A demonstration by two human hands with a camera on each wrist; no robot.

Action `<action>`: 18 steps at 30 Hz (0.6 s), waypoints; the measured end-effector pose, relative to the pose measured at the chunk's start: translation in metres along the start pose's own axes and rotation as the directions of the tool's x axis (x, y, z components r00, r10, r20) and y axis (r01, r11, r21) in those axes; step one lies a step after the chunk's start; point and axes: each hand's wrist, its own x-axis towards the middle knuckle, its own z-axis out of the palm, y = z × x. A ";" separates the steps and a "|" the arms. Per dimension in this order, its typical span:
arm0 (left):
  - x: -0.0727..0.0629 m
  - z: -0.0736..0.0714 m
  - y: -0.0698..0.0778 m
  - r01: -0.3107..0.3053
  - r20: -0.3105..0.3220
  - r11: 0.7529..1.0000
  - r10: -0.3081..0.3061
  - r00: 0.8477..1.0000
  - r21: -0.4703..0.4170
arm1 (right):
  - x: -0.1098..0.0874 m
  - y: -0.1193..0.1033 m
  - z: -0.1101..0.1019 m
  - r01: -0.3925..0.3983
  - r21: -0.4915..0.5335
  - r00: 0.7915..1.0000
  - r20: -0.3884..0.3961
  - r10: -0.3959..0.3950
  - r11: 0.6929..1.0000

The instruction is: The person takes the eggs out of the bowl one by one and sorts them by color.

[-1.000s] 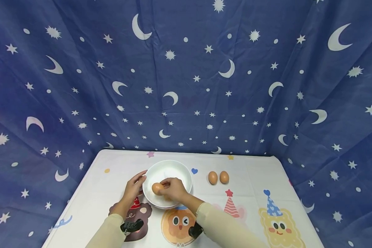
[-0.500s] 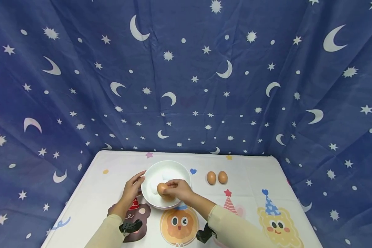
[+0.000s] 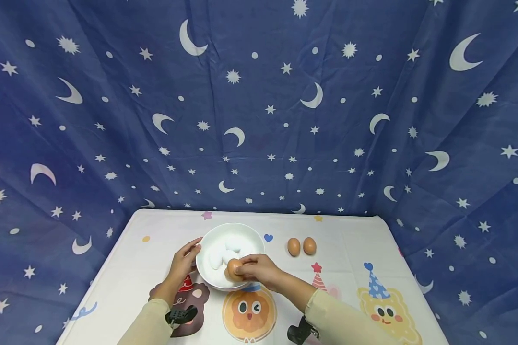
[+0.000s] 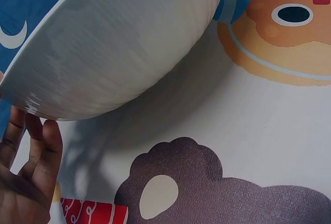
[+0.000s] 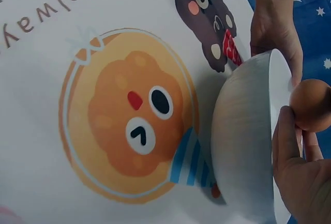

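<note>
my right hand (image 3: 261,270) pinches a smooth, rounded brown egg (image 3: 233,270) over the near side of the glossy white bowl (image 3: 253,240). my left hand (image 3: 184,260) touches the bowl's curved, faintly streaked outer wall with extended fingers. inside lie smooth white ovals (image 3: 232,246). two more brown eggs (image 3: 294,247) sit side by side on the printed white tablecloth (image 3: 349,242).

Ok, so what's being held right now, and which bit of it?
The right hand holds a brown egg by the side nearest that hand. The left hand touches the outside of the white bowl.
</note>
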 end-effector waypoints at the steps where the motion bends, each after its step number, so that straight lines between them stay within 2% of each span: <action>1: 0.004 0.000 -0.006 0.002 -0.004 1.000 -0.002 1.000 -0.003 | 0.000 0.001 -0.003 -0.005 0.003 1.000 0.009 0.005 1.000; 3: 0.011 -0.001 -0.016 0.003 -0.011 1.000 -0.003 1.000 -0.009 | -0.001 0.001 -0.008 -0.016 0.022 1.000 0.022 0.015 1.000; 5: 0.013 -0.001 -0.020 -0.003 -0.016 1.000 0.003 1.000 -0.002 | -0.002 0.001 -0.012 -0.023 0.041 0.999 0.031 0.022 0.999; 11: 0.013 -0.001 -0.020 -0.004 -0.015 1.000 0.004 1.000 -0.003 | -0.009 0.000 -0.024 -0.039 0.074 0.998 0.054 0.035 0.996; 18: 0.014 -0.002 -0.022 -0.004 -0.015 1.000 0.005 1.000 0.013 | -0.017 0.002 -0.042 -0.069 0.071 0.997 0.032 0.067 0.995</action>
